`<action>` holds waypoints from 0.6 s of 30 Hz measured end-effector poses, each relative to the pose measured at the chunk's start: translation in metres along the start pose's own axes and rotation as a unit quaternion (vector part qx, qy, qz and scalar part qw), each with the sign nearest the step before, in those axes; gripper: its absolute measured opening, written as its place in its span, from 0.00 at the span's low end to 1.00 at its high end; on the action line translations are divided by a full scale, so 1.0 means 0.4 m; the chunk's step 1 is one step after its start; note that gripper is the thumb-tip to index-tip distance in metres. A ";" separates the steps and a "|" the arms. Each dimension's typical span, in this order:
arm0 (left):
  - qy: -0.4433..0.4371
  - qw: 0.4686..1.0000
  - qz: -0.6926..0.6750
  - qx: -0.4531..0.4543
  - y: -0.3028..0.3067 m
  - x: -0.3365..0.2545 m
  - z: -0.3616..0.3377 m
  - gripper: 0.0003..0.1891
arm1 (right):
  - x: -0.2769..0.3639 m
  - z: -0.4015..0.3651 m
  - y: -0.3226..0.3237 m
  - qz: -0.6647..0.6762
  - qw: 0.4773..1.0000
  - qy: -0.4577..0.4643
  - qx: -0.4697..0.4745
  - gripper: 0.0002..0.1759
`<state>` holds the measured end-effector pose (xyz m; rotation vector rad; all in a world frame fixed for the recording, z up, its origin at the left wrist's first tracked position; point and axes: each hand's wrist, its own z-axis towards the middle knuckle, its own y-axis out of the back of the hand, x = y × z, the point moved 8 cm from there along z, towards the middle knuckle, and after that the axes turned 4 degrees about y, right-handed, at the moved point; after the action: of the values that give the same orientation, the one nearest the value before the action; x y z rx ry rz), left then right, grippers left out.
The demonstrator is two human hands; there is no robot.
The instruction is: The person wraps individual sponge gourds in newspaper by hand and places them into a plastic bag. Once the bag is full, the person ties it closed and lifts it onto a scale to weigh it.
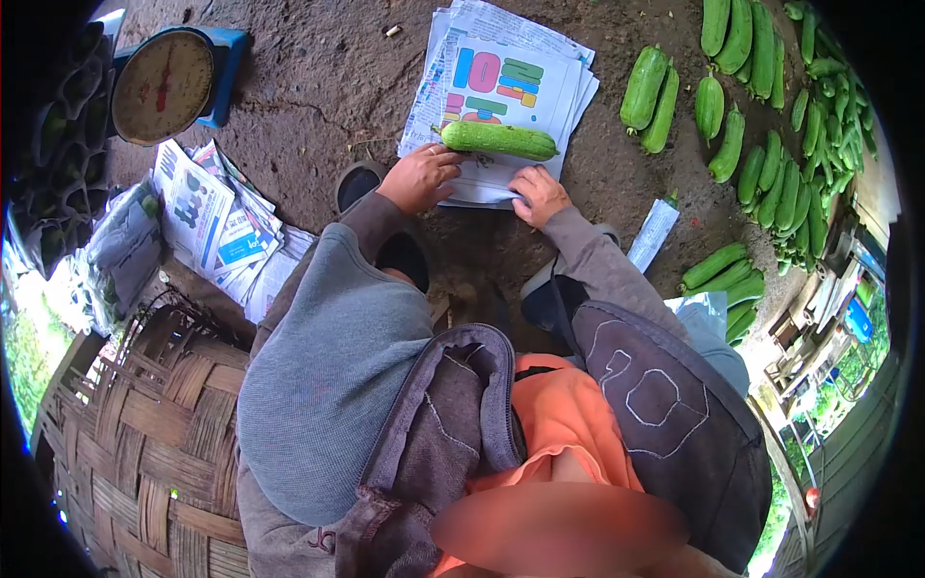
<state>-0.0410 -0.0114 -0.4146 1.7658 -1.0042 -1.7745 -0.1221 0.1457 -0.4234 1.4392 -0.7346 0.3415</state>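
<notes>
A light-green gourd point(499, 141), probably a sponge gourd, lies crosswise on a stack of newspaper sheets point(559, 67) with colourful printing on top. My left hand point(421, 178) is at the lower left of the stack, its bent fingers closed at the near edge of the top sheet, just below the gourd's left end. At the lower right, my right hand point(538, 196) pinches that same near edge, which curls up slightly between the two hands. Neither hand is gripping the gourd itself. Fingertips are partly hidden by the paper and the hands.
Several loose gourds point(644, 89) lie to the right, beside a larger pile point(790, 197). One paper-wrapped gourd point(655, 231) rests near my right forearm. A dial scale point(164, 87), folded newspapers point(207, 217) and dark wrapped bundles point(63, 144) are at left, above a woven bamboo basket point(154, 424).
</notes>
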 end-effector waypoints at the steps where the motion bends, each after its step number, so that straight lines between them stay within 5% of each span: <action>1: 0.002 1.000 -0.007 0.002 0.008 -0.003 0.001 0.18 | -0.002 0.002 0.004 0.005 1.000 0.003 -0.001 0.14; 7: -0.007 0.999 0.008 -0.040 0.028 -0.024 0.000 0.20 | -0.020 0.003 0.049 0.053 0.997 -0.033 -0.033 0.11; 14: 0.069 0.992 -0.043 -0.094 0.101 -0.008 0.013 0.11 | 0.020 0.040 0.156 0.115 0.990 -0.077 -0.003 0.09; 18: 0.071 0.989 -0.050 -0.119 0.129 -0.006 0.024 0.07 | 0.027 0.055 0.171 0.042 0.997 -0.064 -0.007 0.09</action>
<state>-0.0594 -0.0407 -0.3753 1.7855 -0.6288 -1.7196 -0.1622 0.1313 -0.3647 1.4291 -0.9016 0.3104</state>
